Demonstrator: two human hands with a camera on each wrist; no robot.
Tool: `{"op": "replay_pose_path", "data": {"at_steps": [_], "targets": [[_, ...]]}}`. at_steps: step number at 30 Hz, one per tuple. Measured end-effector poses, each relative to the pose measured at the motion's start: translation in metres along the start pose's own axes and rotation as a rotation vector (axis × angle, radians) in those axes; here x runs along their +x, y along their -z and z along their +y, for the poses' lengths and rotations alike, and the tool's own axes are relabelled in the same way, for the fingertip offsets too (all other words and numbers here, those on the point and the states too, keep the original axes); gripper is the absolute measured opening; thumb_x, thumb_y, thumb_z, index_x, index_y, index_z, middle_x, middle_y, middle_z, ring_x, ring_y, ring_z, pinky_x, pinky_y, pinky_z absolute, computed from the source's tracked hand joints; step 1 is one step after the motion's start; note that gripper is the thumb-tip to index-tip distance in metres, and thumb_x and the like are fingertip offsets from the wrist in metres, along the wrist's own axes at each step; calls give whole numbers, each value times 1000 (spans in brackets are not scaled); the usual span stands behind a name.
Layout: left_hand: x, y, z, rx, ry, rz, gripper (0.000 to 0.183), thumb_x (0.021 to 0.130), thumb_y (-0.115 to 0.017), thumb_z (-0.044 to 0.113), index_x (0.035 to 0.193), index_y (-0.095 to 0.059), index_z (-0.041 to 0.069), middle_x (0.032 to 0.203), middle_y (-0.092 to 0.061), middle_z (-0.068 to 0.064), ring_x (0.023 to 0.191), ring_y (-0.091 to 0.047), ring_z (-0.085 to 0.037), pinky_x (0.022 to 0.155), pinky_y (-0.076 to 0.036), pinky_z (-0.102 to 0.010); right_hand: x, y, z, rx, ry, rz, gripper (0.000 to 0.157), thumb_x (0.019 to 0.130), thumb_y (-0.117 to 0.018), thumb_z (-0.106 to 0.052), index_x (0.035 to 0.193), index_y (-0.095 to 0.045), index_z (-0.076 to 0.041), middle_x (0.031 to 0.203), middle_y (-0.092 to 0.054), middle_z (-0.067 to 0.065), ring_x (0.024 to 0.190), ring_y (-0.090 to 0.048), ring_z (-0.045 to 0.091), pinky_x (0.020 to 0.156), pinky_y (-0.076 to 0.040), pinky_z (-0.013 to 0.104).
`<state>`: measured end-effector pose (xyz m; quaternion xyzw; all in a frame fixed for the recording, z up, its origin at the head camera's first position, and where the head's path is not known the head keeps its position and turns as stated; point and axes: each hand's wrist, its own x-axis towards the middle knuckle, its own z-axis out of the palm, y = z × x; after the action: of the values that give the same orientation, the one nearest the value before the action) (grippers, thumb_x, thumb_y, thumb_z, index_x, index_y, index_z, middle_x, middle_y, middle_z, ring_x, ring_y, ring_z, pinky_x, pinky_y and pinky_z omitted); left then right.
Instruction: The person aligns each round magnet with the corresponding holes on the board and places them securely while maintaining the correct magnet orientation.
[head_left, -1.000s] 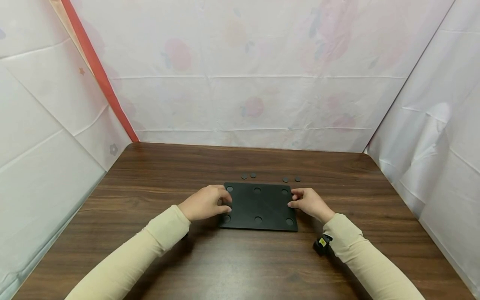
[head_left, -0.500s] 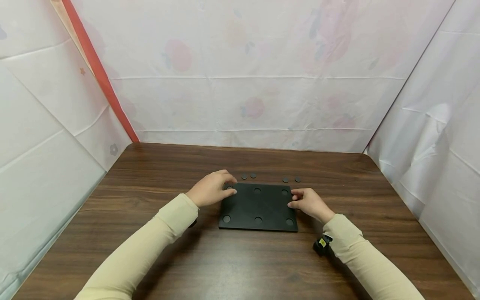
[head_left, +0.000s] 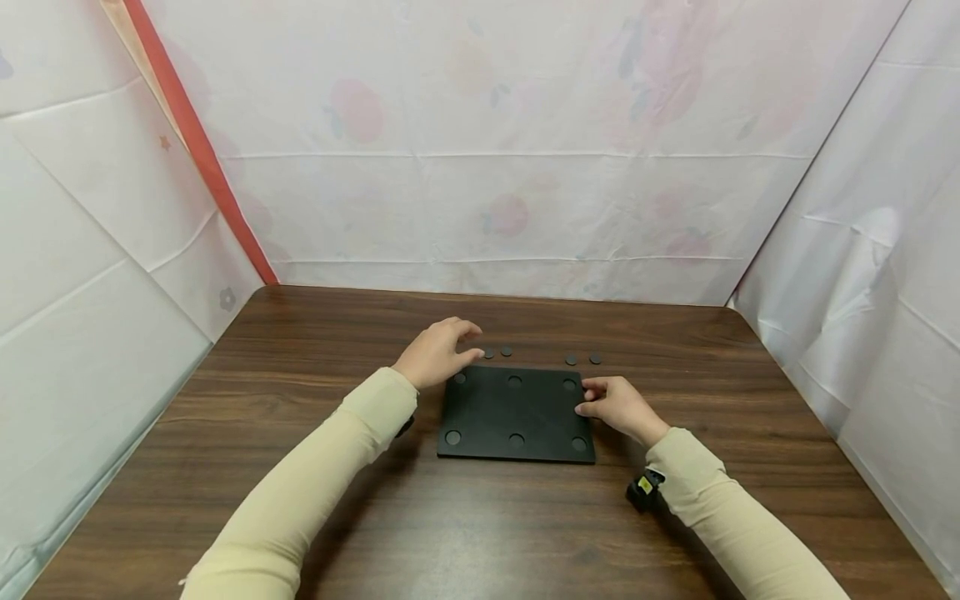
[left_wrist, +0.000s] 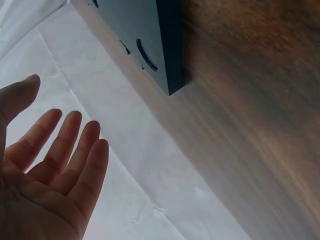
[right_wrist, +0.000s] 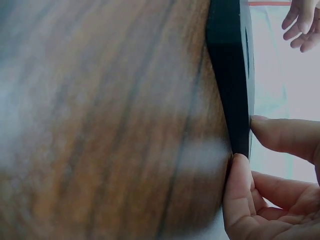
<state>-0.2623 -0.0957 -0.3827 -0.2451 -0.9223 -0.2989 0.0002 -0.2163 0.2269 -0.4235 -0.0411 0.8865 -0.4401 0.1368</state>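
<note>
A flat black rectangular board (head_left: 517, 412) with several round marks near its edges lies on the table. My right hand (head_left: 618, 407) pinches its right edge; in the right wrist view, the thumb (right_wrist: 285, 137) lies on the top face and a fingertip (right_wrist: 240, 167) meets the side. Over the board's far left corner hovers my left hand (head_left: 441, 354), palm hollow, fingers (left_wrist: 62, 145) apart and holding nothing. Its thumb tip is close to a small dark disc (head_left: 489, 354); whether they touch I cannot tell. A second disc (head_left: 506, 352) lies just to the right.
Two more dark discs, a left one (head_left: 572, 360) and a right one (head_left: 595, 359), lie beyond the board's far right corner. The brown wooden table (head_left: 480, 525) ends at a pale printed curtain (head_left: 480, 208). A black wrist camera (head_left: 643, 490) hangs under the right sleeve.
My left hand has moved from the board's left edge, forward and slightly right, to the far left corner near the discs. My right hand and the board have stayed put.
</note>
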Motion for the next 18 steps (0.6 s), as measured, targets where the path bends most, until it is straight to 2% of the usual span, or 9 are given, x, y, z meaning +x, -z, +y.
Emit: {"op": "replay_pose_path", "data": {"at_steps": [10, 18], "targets": [[16, -7, -4, 34, 63, 10, 42, 101, -63, 29, 137, -59, 8, 133, -58, -12, 119, -58, -29, 96, -49, -45, 0, 0, -1, 1, -3, 0, 56, 93, -68, -4, 141, -46, 12, 98, -57, 10, 85, -52, 22, 70, -44, 33], [30, -18, -9, 77, 100, -45, 45, 100, -63, 28, 139, -57, 6, 134, -58, -12, 118, -58, -27, 96, -50, -44, 0, 1, -1, 12, -10, -1, 55, 93, -68, -4, 141, -46, 12, 97, -56, 10, 86, -52, 23, 70, -44, 33]]}}
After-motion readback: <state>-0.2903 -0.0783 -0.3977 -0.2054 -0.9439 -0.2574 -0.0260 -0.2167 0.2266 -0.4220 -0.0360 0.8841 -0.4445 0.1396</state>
